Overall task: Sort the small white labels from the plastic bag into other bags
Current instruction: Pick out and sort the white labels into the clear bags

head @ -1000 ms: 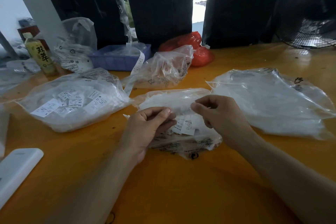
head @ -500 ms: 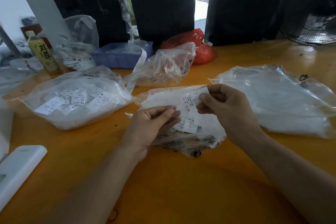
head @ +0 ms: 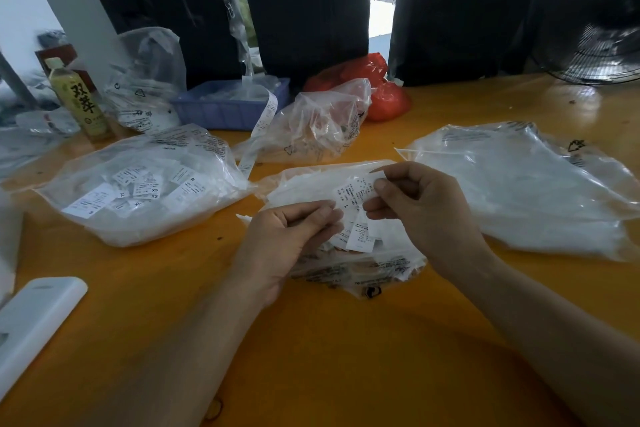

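Note:
A clear plastic bag [head: 374,270] of small white labels lies in the middle of the orange table [head: 311,357]. My right hand [head: 419,208] pinches one white label [head: 356,192] marked L just above that bag. My left hand [head: 287,239] rests at the bag's left side with fingers curled over a few labels; its grip is partly hidden. More loose labels [head: 360,239] lie between the hands. A bag with sorted labels [head: 145,184] sits to the left, and a large flat bag [head: 519,191] to the right.
Behind stand a crumpled clear bag [head: 318,125], a blue tray [head: 228,104] with a label strip [head: 259,128], a red bag [head: 377,87], a green bottle [head: 78,100] and another bag [head: 145,80]. A white device [head: 31,326] lies front left; a fan [head: 595,21] stands far right.
My right hand has drawn a label out of the pile and raised it, turning its printed side up. The left hand has stayed beside the bag.

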### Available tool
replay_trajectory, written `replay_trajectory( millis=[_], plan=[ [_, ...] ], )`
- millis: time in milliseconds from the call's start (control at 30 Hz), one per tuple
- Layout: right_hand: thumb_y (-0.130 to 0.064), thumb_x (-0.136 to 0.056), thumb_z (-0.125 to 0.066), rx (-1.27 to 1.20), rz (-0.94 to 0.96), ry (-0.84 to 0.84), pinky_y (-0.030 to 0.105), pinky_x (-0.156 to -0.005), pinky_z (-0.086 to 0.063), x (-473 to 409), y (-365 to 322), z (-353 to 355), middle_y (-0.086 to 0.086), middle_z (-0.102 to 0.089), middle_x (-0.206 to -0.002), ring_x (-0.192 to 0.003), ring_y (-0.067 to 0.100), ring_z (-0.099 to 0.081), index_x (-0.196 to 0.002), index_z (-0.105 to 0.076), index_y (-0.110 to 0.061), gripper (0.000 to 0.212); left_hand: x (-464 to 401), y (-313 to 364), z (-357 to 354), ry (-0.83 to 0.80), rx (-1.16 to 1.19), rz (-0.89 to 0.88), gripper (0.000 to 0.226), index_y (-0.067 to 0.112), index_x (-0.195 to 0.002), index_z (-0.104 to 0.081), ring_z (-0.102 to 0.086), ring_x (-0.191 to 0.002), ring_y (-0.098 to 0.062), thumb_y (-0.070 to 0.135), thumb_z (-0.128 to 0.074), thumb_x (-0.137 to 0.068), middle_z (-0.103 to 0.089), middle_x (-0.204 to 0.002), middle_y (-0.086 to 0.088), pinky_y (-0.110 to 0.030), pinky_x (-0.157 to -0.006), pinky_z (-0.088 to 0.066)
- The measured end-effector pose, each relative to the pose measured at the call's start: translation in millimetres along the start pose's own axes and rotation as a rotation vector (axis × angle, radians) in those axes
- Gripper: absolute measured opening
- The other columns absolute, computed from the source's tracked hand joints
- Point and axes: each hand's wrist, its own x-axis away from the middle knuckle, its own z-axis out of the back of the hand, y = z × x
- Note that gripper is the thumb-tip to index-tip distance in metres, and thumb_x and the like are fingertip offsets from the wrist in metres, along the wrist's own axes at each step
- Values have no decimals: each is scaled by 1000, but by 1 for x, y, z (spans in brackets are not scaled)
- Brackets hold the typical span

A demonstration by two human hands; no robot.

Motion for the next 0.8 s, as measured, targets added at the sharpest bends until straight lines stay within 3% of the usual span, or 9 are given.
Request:
replay_trajectory(
  millis=[300,500,733,800],
  plan=[
    [-12,-100,-63,-7,3,4,25,-74,-62,-1,3,0,2,-78,-81,-77,19,-77,-103,-67,-19,8,-1,0,1,5,-15,3,23,18,-100,-85,-79,-101,-24,23,-82,-77,-81,-107,-13,-20,-80,-61],
    [-16,-100,-64,154,0,-42,27,-74,-63,0,6,0,-4,-78,-79,-73,12,-76,-98,-66,-28,12,-2,-2,1,27,-48,-1,23,18,-98,-85,-80,-98,-25,24,-83,-76,-81,-107,-12,-22,-77,-63],
    [-26,-99,-66,276,1,-120,21,-67,-59,4,5,-3,-11,-76,-78,-72,5,-73,-103,-72,-28,7,2,-2,-1,52,-277,-60,20,41,-92,-84,-81,-82,-23,40,-84,-72,-83,-93,-2,-25,-69,-65],
    [-32,-99,-65,335,-8,-130,27,-67,-61,6,5,-4,-13,-75,-77,-71,4,-72,-107,-74,-29,12,3,-2,-1,54,-297,-79,22,39,-95,-84,-81,-81,-21,41,-83,-72,-83,-93,0,-24,-66,-64]
  ],
)
